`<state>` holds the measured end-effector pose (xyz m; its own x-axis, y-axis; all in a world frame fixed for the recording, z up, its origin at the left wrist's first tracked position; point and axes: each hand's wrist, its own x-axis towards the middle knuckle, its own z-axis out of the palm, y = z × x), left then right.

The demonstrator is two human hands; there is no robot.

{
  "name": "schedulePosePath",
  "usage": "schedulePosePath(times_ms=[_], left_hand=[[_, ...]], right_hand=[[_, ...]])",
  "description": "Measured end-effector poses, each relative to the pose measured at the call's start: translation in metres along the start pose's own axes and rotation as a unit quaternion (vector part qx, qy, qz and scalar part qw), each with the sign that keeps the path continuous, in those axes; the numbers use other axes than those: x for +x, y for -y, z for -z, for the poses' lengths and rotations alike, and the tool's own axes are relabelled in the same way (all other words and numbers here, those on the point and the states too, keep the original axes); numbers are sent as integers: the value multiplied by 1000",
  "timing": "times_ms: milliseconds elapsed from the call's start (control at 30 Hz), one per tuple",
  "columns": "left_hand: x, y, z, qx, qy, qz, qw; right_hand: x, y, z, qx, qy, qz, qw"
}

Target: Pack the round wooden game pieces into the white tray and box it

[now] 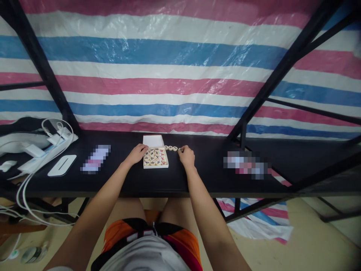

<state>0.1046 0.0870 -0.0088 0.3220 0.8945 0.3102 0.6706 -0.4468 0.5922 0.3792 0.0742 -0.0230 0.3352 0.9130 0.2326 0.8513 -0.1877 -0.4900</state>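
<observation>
A small white box (166, 165) full of round wooden game pieces with black and red marks lies on the black table (208, 177). Its white lid (153, 140) lies just behind it. My left hand (137, 153) rests on the box's left edge with its fingers curled over the pieces. A short row of loose pieces (170, 148) lies to the right of the lid. My right hand (186, 155) sits at the right end of that row, fingers pinched on one piece (179, 149).
White power strips, chargers and cables (42, 146) crowd the table's left end, with a flat white oval object (61, 165) beside them. Blurred patches lie left and right of the box. Black frame bars (270, 86) rise behind; a striped tarp hangs at the back.
</observation>
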Motion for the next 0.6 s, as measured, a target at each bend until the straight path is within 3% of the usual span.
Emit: schedulePosePath(times_ms=[600], left_hand=[[-1, -3, 2, -2, -2, 1, 1000]], right_hand=[[-2, 4, 0, -5, 4, 30, 1000]])
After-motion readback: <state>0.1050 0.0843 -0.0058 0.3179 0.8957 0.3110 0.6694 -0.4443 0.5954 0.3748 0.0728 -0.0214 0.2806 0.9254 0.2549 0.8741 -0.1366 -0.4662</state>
